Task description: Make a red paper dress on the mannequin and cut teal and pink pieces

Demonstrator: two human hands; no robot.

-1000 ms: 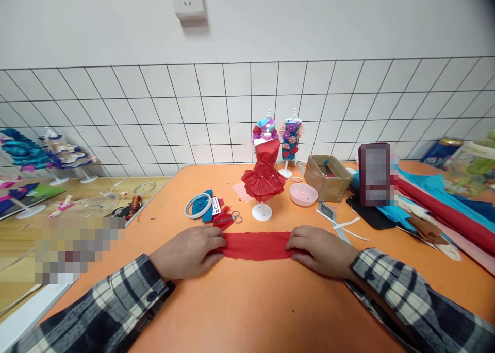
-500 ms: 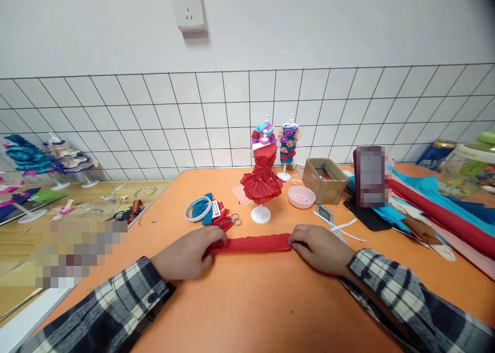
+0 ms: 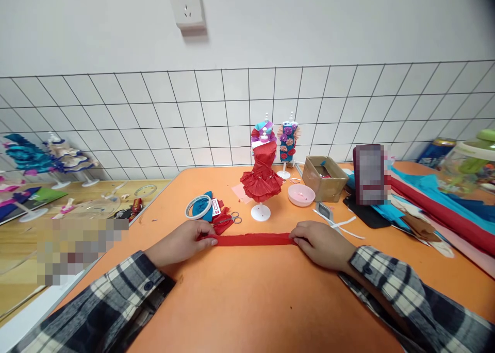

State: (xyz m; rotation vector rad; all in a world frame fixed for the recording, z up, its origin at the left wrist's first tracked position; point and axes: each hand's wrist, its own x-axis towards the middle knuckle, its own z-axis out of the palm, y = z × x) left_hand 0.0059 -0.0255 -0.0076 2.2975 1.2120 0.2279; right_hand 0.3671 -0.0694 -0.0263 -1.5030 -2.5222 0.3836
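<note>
A strip of red crepe paper (image 3: 253,239) stretches sideways between my hands, low over the orange table (image 3: 240,301). My left hand (image 3: 185,244) pinches its left end between thumb and fingers. At the other end, my right hand (image 3: 323,244) is closed on the strip, with the fingertips partly hidden. Just beyond the strip stands a small white mannequin in a red crepe paper dress (image 3: 262,170). A pair of scissors (image 3: 234,218) lies on red scraps close to my left hand, beside a roll of tape (image 3: 198,207).
Behind the red dress are further dressed mannequins (image 3: 288,141). To the right stand a pink bowl (image 3: 301,195), a cardboard box (image 3: 327,179) and a propped phone (image 3: 370,175), with white strips (image 3: 344,225) nearby. Crepe paper sheets (image 3: 444,203) cover the far right. More dressed figures (image 3: 69,154) stand at left.
My left hand has shifted slightly left and its thumb now shows on the strip. The red strip looks narrower and straighter. My right hand stays nearly in place.
</note>
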